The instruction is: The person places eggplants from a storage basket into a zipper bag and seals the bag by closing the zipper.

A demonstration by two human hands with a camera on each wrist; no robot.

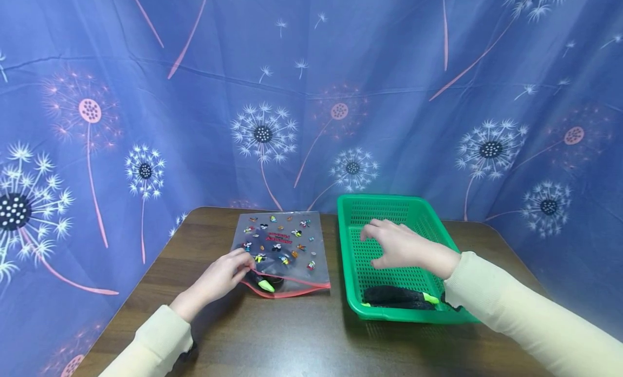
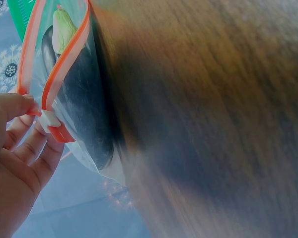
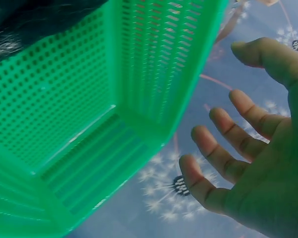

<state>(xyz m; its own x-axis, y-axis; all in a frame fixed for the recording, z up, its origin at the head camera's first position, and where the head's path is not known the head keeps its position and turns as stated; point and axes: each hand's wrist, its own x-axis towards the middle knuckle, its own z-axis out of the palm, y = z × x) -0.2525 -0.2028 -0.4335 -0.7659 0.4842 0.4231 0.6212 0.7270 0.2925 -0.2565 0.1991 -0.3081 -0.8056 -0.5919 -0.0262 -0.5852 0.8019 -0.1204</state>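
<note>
My left hand (image 1: pixel 221 277) pinches the red zip edge of a clear printed bag (image 1: pixel 316 242) by its left corner, next to a white slider (image 2: pixel 50 119). The bag lies on the table with its mouth parted toward me. Inside it is a dark eggplant (image 2: pixel 84 104) with a pale green stem end; another dark rounded shape shows behind it. My right hand (image 1: pixel 401 246) hovers over the green basket (image 1: pixel 346 258), fingers spread and holding nothing. Long black items with bright green tips, which look like eggplants (image 1: pixel 396 296), lie at the basket's near end.
A brown wooden table (image 1: pixel 292 339) carries the bag on the left and the basket on the right. Behind it hangs a blue curtain (image 1: pixel 302 123) with a dandelion print. The basket's raised walls stand around its contents.
</note>
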